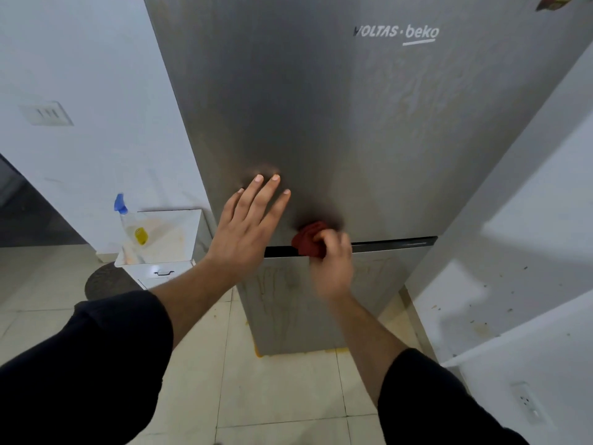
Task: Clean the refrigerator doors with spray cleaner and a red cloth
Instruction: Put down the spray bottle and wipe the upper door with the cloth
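A crumpled red cloth sits just below the centre of the view, pressed against the bottom edge of the upper refrigerator door, right at the dark gap above the lower door. The person's right hand, blurred, has its fingers curled round the cloth and grips it. At ten o'clock from the cloth, the left hand lies flat on the upper door, fingers straight and spread, holding nothing. Both forearms come up from the bottom of the view in dark sleeves. The doors are brushed grey metal; drip streaks run down the lower one. At nine o'clock from the cloth, well apart, a spray bottle with a blue trigger and yellow liquid stands on a low white table beside the refrigerator. A switch plate is on the white wall at ten o'clock. A wall socket shows at four o'clock. Pale tiles cover the floor.
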